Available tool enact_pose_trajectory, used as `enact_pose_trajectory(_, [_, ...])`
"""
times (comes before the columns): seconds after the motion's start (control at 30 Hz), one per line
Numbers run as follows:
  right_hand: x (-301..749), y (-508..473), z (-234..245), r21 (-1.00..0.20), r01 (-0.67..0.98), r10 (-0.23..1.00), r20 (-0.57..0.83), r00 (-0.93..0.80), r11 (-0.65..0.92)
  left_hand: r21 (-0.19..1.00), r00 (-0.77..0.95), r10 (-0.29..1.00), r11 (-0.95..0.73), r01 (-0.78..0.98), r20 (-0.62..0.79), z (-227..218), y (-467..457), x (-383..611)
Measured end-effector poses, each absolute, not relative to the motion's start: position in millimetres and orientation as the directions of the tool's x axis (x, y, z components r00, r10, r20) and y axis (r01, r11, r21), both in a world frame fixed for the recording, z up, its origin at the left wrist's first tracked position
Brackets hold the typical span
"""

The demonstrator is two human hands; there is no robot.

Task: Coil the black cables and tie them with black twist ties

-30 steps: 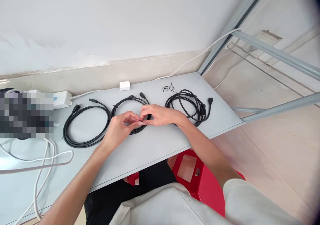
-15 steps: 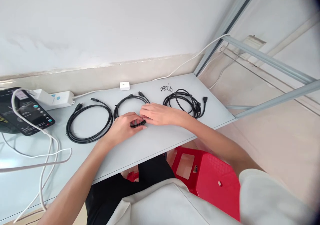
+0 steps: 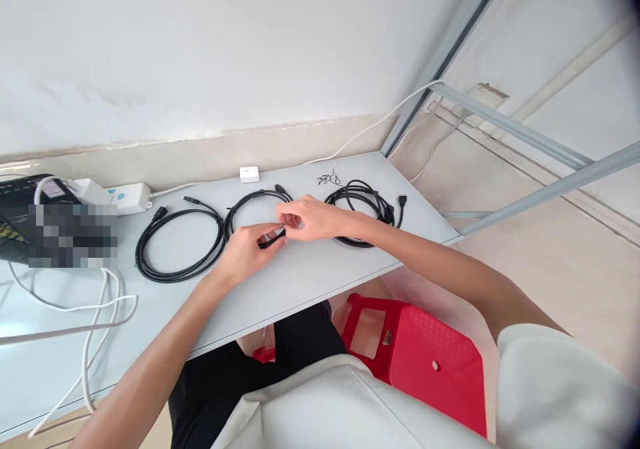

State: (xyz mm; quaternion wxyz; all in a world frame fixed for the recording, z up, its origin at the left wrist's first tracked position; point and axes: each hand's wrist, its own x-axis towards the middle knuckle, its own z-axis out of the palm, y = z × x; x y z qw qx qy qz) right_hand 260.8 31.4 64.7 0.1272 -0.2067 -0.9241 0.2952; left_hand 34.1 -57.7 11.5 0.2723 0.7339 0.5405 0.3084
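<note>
The middle coil of black cable (image 3: pixel 250 197) lies on the grey table, one plug showing at its far side. My left hand (image 3: pixel 250 250) is closed around the near side of this coil. Against it, my right hand (image 3: pixel 309 219) pinches what looks like a thin black twist tie at the cable bundle; the fingers partly hide it. To the left rests another coiled black cable (image 3: pixel 179 280) with both plugs showing. A looser black cable coil (image 3: pixel 361 184) lies right of my hands, partly behind my right forearm. Several thin black twist ties (image 3: pixel 330 178) lie in a small heap behind.
A small white box (image 3: pixel 249 174) stands near the wall. At left are a white power strip (image 3: pixel 131 198), a partly blurred dark device (image 3: pixel 30 202) and looping white cords (image 3: pixel 86 356). A metal frame (image 3: pixel 520 126) rises at right. A red stool (image 3: pixel 435 362) stands below the table.
My right hand has turned and lifted slightly, its fingers now curled in a pinch at the bundle. My left hand keeps its hold on the coil. The view has shifted slightly.
</note>
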Motion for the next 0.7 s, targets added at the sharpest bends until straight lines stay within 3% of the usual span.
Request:
enact_pose_trajectory(0.17, [253,33,65,-0.644,0.272,0.471,0.157,-0.868,0.716,0.703,0.087,0.96,-0.254,0.665,0.265,12,-59,36])
enact_pose_trajectory(0.4, [257,45,78,-0.499,0.114,0.188,0.101,-0.977,0.859,0.659,0.084,0.958,-0.251,0.709,0.274,16,-63,41])
enact_pose_trajectory(0.47, [259,46,83,-0.371,0.091,0.125,0.069,-0.99,0.924,0.654,0.081,0.955,-0.257,0.711,0.287,17,-63,41])
enact_pose_trajectory(0.57, [258,47,87,-0.059,0.064,0.064,0.0,-0.998,0.996,0.639,0.069,0.943,-0.274,0.719,0.327,14,-63,41])
enact_pose_trajectory(0.7, [256,48,91,0.29,-0.112,-0.094,-0.075,-0.993,0.95,0.626,0.069,0.916,-0.324,0.709,0.396,10,-61,40])
